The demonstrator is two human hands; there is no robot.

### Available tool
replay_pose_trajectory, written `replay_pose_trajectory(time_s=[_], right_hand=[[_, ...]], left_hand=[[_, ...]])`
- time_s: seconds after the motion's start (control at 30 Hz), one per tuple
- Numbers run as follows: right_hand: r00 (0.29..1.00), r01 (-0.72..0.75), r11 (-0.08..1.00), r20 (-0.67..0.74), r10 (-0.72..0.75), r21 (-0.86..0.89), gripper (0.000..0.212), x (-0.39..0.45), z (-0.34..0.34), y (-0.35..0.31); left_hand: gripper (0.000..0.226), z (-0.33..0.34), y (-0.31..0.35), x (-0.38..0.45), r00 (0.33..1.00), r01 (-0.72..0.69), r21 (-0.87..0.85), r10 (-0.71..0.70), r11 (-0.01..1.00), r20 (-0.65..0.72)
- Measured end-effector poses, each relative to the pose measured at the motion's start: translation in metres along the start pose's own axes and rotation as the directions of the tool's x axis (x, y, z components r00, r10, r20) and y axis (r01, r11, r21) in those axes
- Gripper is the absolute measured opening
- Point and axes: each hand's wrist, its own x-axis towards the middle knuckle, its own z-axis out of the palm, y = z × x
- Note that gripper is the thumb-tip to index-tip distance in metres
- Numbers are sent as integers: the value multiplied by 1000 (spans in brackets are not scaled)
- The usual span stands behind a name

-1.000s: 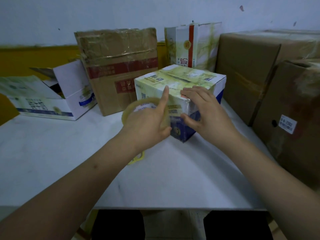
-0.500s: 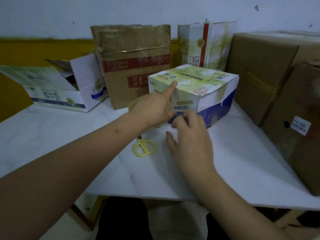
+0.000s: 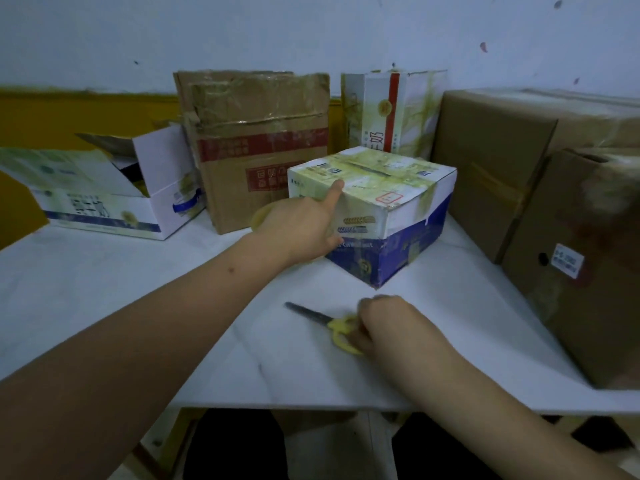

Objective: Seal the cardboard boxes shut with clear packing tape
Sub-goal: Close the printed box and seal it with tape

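Left grip (image 3: 298, 230): hand wrapped round a yellowish clear packing-tape roll (image 3: 258, 216), of which only the rim shows behind the knuckles, at 9 o'clock of the box. Index finger is stretched out and presses on the near top edge of the white, green and blue printed cardboard box (image 3: 374, 202). Likely reason: the finger pins the tape end down so the strip stays taut and stuck until it is cut. The strip itself is too clear to make out.

Right grip (image 3: 384, 323): fingers curled over the handles of the yellow-handled scissors (image 3: 332, 325), which lie flat on the white counter (image 3: 104, 289) at 6 o'clock of the box, dark blades pointing toward 10 o'clock. Whether the fingers are through the loops cannot be told. Judgement: scissors being picked up to cut the tape.

Box flaps are down, glossy tape across the top seam.

Surroundings: open white printed carton (image 3: 104, 195) at 9 o'clock; taped brown carton (image 3: 259, 143) at 11; upright white carton with red stripe (image 3: 391, 112) at 12; large brown cartons (image 3: 512, 161) at 3.
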Motion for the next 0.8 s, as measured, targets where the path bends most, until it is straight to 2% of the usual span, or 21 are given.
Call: replay_pose_trajectory(time_s=[0.03,0.1,0.2,0.27,0.33,0.4,0.43,0.47,0.53,0.6,0.7,0.8], right_hand=[[1000,-23,1000,1,23,-18,22,-14,-5,11],[997,-71,996,-7,71,52,28,-40,-18,31],[986,-148,933,-26,165,329,19,-60,-49,47],[957,-86,895,-213,196,437,10,-58,-77,48],[870,36,910,-462,175,413,14,-37,-108,47],[796,107,908,-582,166,404,21,1,-136,39],[785,152,893,-600,152,424,21,26,-144,33],[797,202,871,-592,120,448,17,51,-148,25],[866,272,817,-499,23,509,11,95,-143,9],[925,273,798,-375,-64,538,13,125,-126,3],[948,246,893,-287,-141,376,22,140,-110,8],[955,261,920,-214,-204,292,25,136,-118,10]], left_hand=[[92,0,1,0,1000,5,11,-5,1000,-3],[93,1,4,0,999,31,7,-31,999,-5],[97,8,8,0,996,91,-40,-92,995,-7],[94,10,9,0,988,152,-112,-154,982,-12],[83,12,10,0,979,187,-193,-199,963,-42],[67,13,12,0,974,191,-226,-213,955,-77],[59,12,13,-1,977,178,-225,-200,958,-79],[51,12,12,-2,983,153,-219,-172,964,-71],[41,13,9,-3,994,96,-242,-107,965,-32],[28,17,3,-1,999,44,-316,-45,948,4],[19,23,-4,1,997,46,-439,-17,897,69],[19,23,-12,0,994,25,-511,32,859,102]])
